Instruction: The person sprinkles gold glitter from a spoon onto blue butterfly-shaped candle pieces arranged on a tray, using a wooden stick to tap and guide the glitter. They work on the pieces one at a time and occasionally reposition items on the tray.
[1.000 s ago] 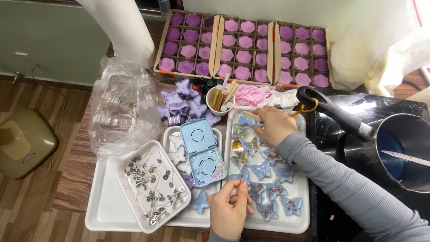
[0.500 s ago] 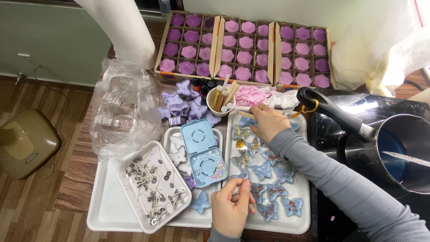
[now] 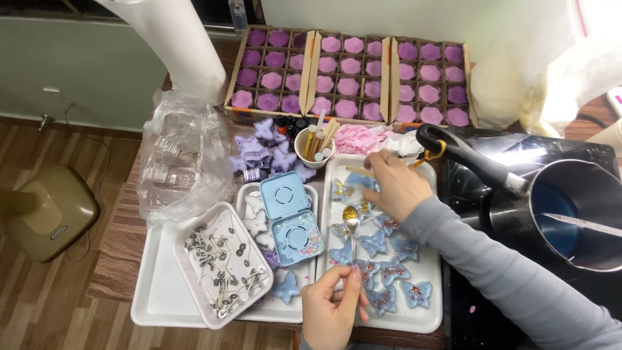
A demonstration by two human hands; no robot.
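Holding a small spoon [image 3: 352,223] by its handle, the person's left hand [image 3: 332,304] sits at six o'clock, thumb and fingers pinched on the stem, with the bowl loaded with gold glitter and raised over the blue butterfly pieces [image 3: 382,272] on the white tray [image 3: 427,317]. A second ago this hand lay low at the tray's near edge with no loaded spoon showing; now the spoon points toward twelve o'clock over the middle of the tray, which suggests glitter is about to be sprinkled on the pieces there. Just beyond, the right hand [image 3: 395,185] hovers over the tray's far end, fingers curled around something thin, perhaps a stick; the grip cannot be told clearly. It has drifted slightly toward one o'clock since the earlier frames. At nine o'clock of the spoon lies the open blue case [image 3: 291,217], and farther left the dish of wick tabs [image 3: 220,262]. At three o'clock stands the dark pot [image 3: 573,210], and at twelve o'clock the boxes of purple flower pieces [image 3: 350,81], all unchanged.
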